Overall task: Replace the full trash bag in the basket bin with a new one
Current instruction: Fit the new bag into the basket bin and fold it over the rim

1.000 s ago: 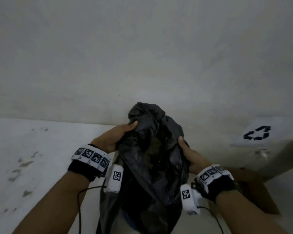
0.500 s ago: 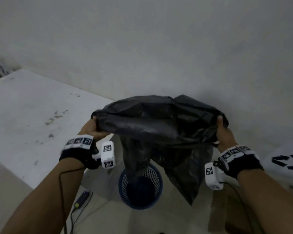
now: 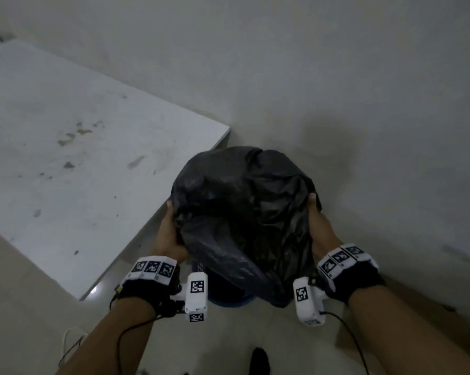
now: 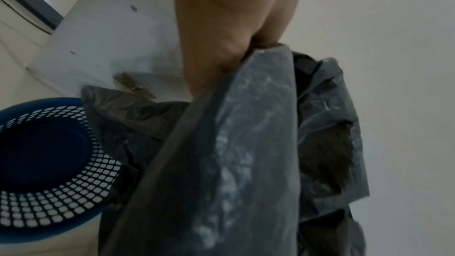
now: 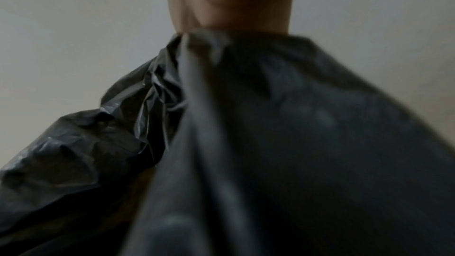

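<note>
A black trash bag [image 3: 242, 212] hangs billowed between my two hands, right above the blue mesh basket bin [image 3: 228, 300], which it mostly hides in the head view. My left hand [image 3: 168, 234] grips the bag's left edge and my right hand [image 3: 319, 226] grips its right edge. In the left wrist view the blue basket bin [image 4: 46, 164] stands unlined on the floor, with the trash bag [image 4: 221, 163] draped from my left hand [image 4: 221, 26] beside it. The right wrist view shows the trash bag [image 5: 270, 133] bunched in my right hand [image 5: 231, 3].
A white stained table [image 3: 74, 163] stands to the left, its corner close to the bin. A plain wall [image 3: 309, 77] rises behind. A power adapter [image 4: 32, 5] with a cable lies on the floor. A brown cardboard edge [image 3: 431, 315] shows at the right.
Both hands have lowered the bag from chest height to just above the bin and come closer together. The bag now covers the bin's mouth in the head view.
</note>
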`<state>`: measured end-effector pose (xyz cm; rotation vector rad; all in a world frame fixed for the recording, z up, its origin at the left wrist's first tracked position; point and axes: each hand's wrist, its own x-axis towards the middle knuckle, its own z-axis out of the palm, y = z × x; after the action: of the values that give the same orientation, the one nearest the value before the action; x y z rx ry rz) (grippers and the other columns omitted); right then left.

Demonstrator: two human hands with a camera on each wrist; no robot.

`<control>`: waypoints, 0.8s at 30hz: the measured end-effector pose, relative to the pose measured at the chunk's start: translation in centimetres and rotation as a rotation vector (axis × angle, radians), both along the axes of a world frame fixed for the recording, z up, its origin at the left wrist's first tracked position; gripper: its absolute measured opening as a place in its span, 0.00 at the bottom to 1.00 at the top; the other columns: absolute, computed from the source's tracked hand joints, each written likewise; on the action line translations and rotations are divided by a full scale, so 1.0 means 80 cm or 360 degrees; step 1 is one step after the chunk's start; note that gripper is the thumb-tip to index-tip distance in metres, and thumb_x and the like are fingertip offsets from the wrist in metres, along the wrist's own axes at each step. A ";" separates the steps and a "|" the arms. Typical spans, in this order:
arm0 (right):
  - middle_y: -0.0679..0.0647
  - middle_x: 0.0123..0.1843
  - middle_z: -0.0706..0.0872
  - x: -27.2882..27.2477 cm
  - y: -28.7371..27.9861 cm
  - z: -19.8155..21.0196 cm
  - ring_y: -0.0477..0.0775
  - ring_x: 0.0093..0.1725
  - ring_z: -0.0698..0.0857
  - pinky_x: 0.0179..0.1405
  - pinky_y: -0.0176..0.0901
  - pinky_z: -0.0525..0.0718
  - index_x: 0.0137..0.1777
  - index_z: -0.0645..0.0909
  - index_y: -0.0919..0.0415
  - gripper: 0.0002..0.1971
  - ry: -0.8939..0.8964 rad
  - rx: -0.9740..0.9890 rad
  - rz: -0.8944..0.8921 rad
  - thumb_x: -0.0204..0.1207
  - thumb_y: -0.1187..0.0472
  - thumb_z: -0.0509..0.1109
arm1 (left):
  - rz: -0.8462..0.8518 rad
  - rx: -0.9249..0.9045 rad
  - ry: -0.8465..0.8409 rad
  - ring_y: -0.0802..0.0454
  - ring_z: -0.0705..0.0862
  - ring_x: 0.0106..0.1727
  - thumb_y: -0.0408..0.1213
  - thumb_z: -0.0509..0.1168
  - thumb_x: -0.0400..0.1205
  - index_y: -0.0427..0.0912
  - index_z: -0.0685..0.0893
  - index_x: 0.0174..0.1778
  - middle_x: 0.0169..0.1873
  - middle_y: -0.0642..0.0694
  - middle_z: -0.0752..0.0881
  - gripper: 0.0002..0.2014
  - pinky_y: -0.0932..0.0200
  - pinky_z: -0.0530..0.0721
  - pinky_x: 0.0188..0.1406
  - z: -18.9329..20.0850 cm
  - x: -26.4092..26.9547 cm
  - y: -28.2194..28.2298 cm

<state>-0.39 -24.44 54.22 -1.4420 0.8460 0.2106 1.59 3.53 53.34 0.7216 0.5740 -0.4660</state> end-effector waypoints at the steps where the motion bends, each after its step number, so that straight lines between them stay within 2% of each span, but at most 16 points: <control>1: 0.60 0.64 0.82 0.002 0.012 -0.021 0.63 0.63 0.82 0.68 0.55 0.79 0.69 0.76 0.67 0.38 -0.0014 0.0039 0.0015 0.78 0.32 0.54 | -0.0055 -0.0088 -0.0076 0.34 0.86 0.58 0.67 0.50 0.81 0.43 0.86 0.64 0.63 0.36 0.85 0.34 0.37 0.88 0.47 -0.015 -0.003 0.005; 3: 0.60 0.71 0.81 0.005 0.039 -0.064 0.63 0.67 0.81 0.68 0.55 0.79 0.76 0.71 0.64 0.42 -0.0048 0.0147 0.0071 0.75 0.30 0.56 | -0.0152 -0.0145 -0.0233 0.37 0.84 0.64 0.68 0.49 0.79 0.45 0.87 0.62 0.65 0.38 0.84 0.35 0.38 0.85 0.55 -0.042 -0.009 0.016; 5: 0.58 0.72 0.81 0.001 0.065 -0.114 0.61 0.66 0.82 0.68 0.54 0.80 0.78 0.70 0.58 0.43 -0.0042 0.0215 0.0152 0.72 0.27 0.57 | -0.0255 -0.0038 -0.0323 0.41 0.81 0.68 0.66 0.53 0.77 0.47 0.82 0.68 0.69 0.41 0.81 0.34 0.42 0.82 0.62 -0.079 -0.017 0.029; 8: 0.55 0.71 0.82 -0.011 0.099 -0.215 0.59 0.64 0.85 0.69 0.57 0.80 0.77 0.72 0.51 0.51 -0.0001 0.0286 0.0267 0.59 0.19 0.61 | -0.0469 0.0253 -0.0381 0.47 0.81 0.68 0.64 0.72 0.65 0.46 0.77 0.72 0.68 0.45 0.82 0.41 0.53 0.83 0.64 -0.154 -0.042 0.045; 9: 0.54 0.70 0.83 -0.019 0.114 -0.236 0.59 0.63 0.85 0.69 0.57 0.80 0.76 0.74 0.52 0.52 0.0005 0.0307 0.0317 0.58 0.18 0.61 | -0.0520 0.0332 -0.0376 0.49 0.82 0.67 0.64 0.76 0.60 0.47 0.78 0.71 0.67 0.46 0.83 0.44 0.56 0.84 0.62 -0.184 -0.050 0.049; 10: 0.52 0.70 0.82 -0.030 0.130 -0.245 0.59 0.64 0.84 0.69 0.57 0.80 0.75 0.75 0.54 0.49 0.0042 0.0282 0.0393 0.62 0.20 0.59 | -0.0528 0.0415 -0.0364 0.49 0.83 0.66 0.63 0.79 0.57 0.46 0.78 0.69 0.65 0.47 0.84 0.46 0.58 0.85 0.59 -0.210 -0.059 0.050; 11: 0.51 0.71 0.81 -0.034 0.142 -0.257 0.60 0.67 0.82 0.71 0.56 0.78 0.75 0.74 0.56 0.43 0.0071 0.0204 0.0426 0.70 0.24 0.56 | -0.0506 0.0477 -0.0323 0.48 0.85 0.63 0.62 0.79 0.57 0.45 0.78 0.69 0.64 0.46 0.85 0.45 0.58 0.87 0.56 -0.236 -0.064 0.050; 13: 0.55 0.79 0.72 -0.037 0.148 -0.301 0.61 0.75 0.74 0.74 0.49 0.72 0.80 0.66 0.59 0.38 0.0089 0.0137 0.0447 0.80 0.33 0.51 | -0.0456 0.0540 -0.0274 0.46 0.85 0.59 0.55 0.71 0.72 0.43 0.77 0.69 0.62 0.43 0.85 0.32 0.55 0.85 0.53 -0.286 -0.071 0.043; 15: 0.53 0.81 0.68 -0.039 0.148 -0.328 0.60 0.78 0.70 0.77 0.48 0.68 0.82 0.63 0.56 0.43 0.0023 0.0119 0.0476 0.75 0.26 0.50 | -0.0448 0.0525 -0.0257 0.46 0.83 0.62 0.49 0.58 0.83 0.42 0.77 0.70 0.62 0.44 0.85 0.22 0.52 0.81 0.60 -0.325 -0.070 0.035; 16: 0.53 0.80 0.70 -0.035 0.147 -0.343 0.60 0.77 0.72 0.78 0.53 0.68 0.81 0.65 0.53 0.51 -0.0040 0.0097 0.0485 0.66 0.19 0.51 | -0.0437 0.0527 -0.0274 0.45 0.82 0.64 0.49 0.56 0.84 0.42 0.77 0.70 0.63 0.43 0.84 0.22 0.51 0.79 0.63 -0.343 -0.063 0.030; 18: 0.55 0.72 0.79 -0.021 0.133 -0.377 0.62 0.70 0.79 0.74 0.60 0.74 0.78 0.70 0.50 0.61 -0.0212 -0.0047 0.0543 0.50 0.11 0.50 | -0.0407 0.0542 -0.0329 0.44 0.82 0.64 0.53 0.57 0.83 0.43 0.79 0.68 0.63 0.42 0.85 0.23 0.50 0.78 0.63 -0.377 -0.047 0.019; 20: 0.63 0.64 0.85 -0.008 0.112 -0.397 0.67 0.61 0.84 0.66 0.61 0.82 0.72 0.77 0.60 0.63 -0.0344 -0.0348 0.0654 0.48 0.11 0.50 | -0.0425 0.0590 -0.0437 0.45 0.84 0.61 0.59 0.61 0.78 0.45 0.83 0.63 0.60 0.43 0.87 0.25 0.50 0.81 0.59 -0.405 -0.026 0.006; 21: 0.67 0.56 0.87 -0.003 0.101 -0.399 0.67 0.53 0.87 0.58 0.60 0.86 0.64 0.81 0.67 0.61 -0.0423 -0.0478 0.0731 0.50 0.12 0.52 | -0.0424 0.0653 -0.0508 0.45 0.85 0.60 0.62 0.63 0.74 0.46 0.84 0.60 0.59 0.43 0.88 0.27 0.50 0.83 0.58 -0.415 -0.017 -0.001; 22: 0.67 0.41 0.88 -0.002 0.094 -0.400 0.64 0.40 0.87 0.42 0.50 0.88 0.46 0.83 0.70 0.53 -0.0510 -0.0585 0.0823 0.54 0.15 0.55 | -0.0431 0.0716 -0.0592 0.45 0.86 0.59 0.64 0.66 0.69 0.46 0.86 0.58 0.57 0.43 0.89 0.30 0.49 0.83 0.60 -0.426 -0.008 -0.006; 23: 0.60 0.24 0.80 0.000 0.087 -0.408 0.56 0.25 0.80 0.25 0.38 0.79 0.29 0.74 0.66 0.42 -0.0547 -0.0701 0.0912 0.61 0.20 0.57 | -0.0436 0.0791 -0.0661 0.46 0.87 0.57 0.67 0.68 0.65 0.45 0.86 0.57 0.55 0.44 0.89 0.33 0.48 0.83 0.61 -0.435 -0.001 -0.009; 24: 0.51 0.16 0.69 0.000 0.079 -0.419 0.49 0.17 0.69 0.17 0.34 0.67 0.23 0.63 0.60 0.34 -0.0573 -0.0795 0.0959 0.67 0.27 0.58 | -0.0437 0.0874 -0.0714 0.46 0.88 0.56 0.68 0.68 0.63 0.44 0.86 0.55 0.53 0.44 0.90 0.35 0.48 0.84 0.61 -0.445 0.005 -0.011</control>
<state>-0.42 -18.09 20.73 -2.1078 0.1466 0.1874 2.01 2.67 17.73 1.3988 0.1706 -0.3820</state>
